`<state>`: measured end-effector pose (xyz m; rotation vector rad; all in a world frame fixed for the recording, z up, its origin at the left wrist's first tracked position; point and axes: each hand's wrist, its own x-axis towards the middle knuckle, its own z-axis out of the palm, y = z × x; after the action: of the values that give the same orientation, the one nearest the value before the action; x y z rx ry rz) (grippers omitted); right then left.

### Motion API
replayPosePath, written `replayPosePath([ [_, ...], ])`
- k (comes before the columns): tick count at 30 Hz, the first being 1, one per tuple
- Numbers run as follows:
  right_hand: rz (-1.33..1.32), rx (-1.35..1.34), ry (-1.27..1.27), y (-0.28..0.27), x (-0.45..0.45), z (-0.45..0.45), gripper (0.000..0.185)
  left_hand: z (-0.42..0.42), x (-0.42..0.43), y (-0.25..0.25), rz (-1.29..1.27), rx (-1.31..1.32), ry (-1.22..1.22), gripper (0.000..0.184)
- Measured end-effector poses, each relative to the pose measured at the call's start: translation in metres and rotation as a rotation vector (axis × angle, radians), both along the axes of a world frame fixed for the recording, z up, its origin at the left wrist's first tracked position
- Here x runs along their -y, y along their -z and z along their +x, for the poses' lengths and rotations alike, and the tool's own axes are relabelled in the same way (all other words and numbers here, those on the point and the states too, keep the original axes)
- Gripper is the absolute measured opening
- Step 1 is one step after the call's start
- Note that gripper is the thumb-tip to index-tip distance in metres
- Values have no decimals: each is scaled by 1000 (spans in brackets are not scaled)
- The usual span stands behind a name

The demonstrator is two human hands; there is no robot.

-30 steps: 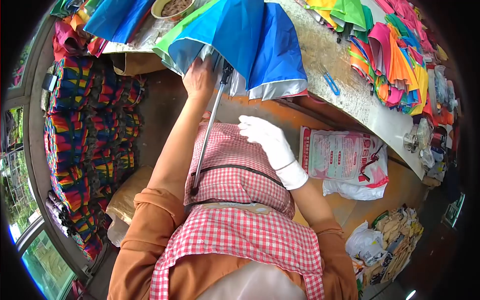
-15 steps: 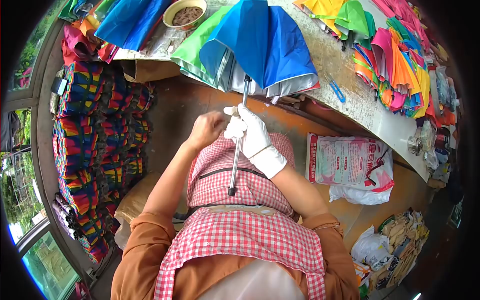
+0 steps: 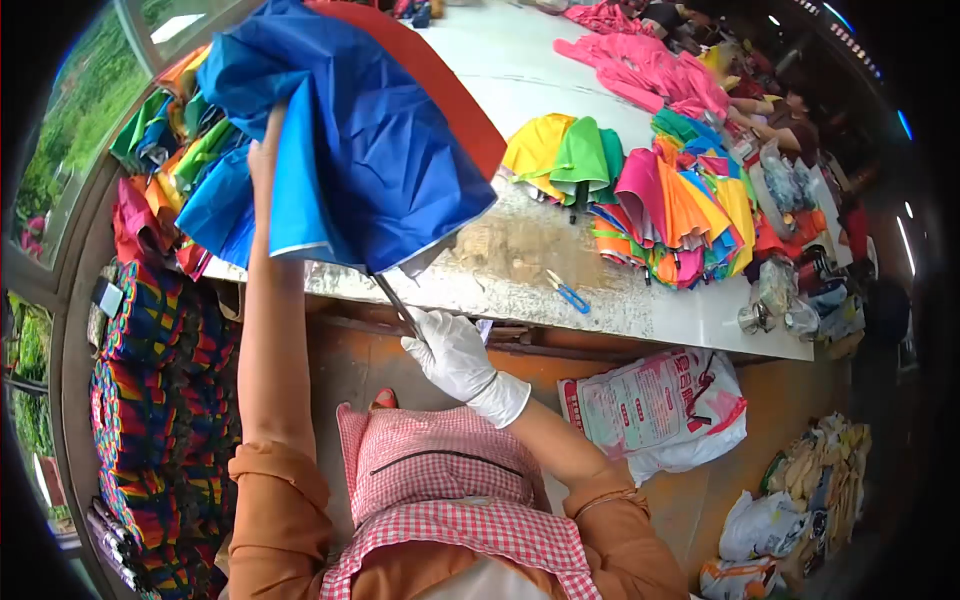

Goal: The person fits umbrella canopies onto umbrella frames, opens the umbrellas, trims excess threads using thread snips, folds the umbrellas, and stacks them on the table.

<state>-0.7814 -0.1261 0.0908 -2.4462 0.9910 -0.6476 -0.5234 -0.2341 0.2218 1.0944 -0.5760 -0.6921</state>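
An umbrella with a blue and red canopy [image 3: 375,150] is tilted over the near left part of the table, its folds hanging partly loose. Its thin metal shaft [image 3: 393,298] comes out below the cloth. Around the lower shaft, my white-gloved right hand [image 3: 450,355] is closed. My bare left hand [image 3: 264,152] reaches far forward among the blue folds at the canopy's left side. Cloth covers most of its fingers, so their grip is hidden.
The worktable [image 3: 470,285] carries blue-handled snips [image 3: 569,293], several multicoloured umbrellas [image 3: 685,215] and pink cloth [image 3: 650,70]. Rainbow-coloured bundles [image 3: 140,400] are stacked at left. A printed sack [image 3: 655,410] lies below the table. Another person [image 3: 790,120] sits at far right.
The umbrella has moved forward and left, and its canopy has swung up and shows its red panel. My left hand went from beside the shaft to the canopy. The view has shifted.
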Motion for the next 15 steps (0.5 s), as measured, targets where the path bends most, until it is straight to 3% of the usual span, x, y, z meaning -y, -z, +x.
replayPosePath([
  [2,-308,-10,264,-8,21,-30,53,-58,1,-85,-528,239,-120,29],
  [4,-192,18,446,9,28,-65,50,-91,21,-101,-681,299,-163,22],
  [5,-148,15,486,11,24,-80,48,-84,42,-62,-541,529,-211,20],
  [6,-106,16,514,14,21,-92,46,-90,61,-4,-502,780,-226,30],
  [7,-147,20,509,26,18,-102,46,-118,71,66,-396,627,-195,53],
  [8,-180,30,510,40,13,-107,46,-121,90,155,-448,622,-42,75],
  [9,-124,14,505,40,5,-110,44,-141,71,165,-378,728,-26,83],
  [10,-74,-3,498,38,5,-113,42,-144,68,158,-283,760,15,82],
  [13,43,-70,563,64,1,-118,40,-88,95,95,-309,949,-58,71],
  [14,61,-86,570,72,3,-117,40,-59,114,53,-342,973,-115,68],
  [15,73,-96,582,75,7,-113,39,-34,129,9,-194,1150,-305,64],
])
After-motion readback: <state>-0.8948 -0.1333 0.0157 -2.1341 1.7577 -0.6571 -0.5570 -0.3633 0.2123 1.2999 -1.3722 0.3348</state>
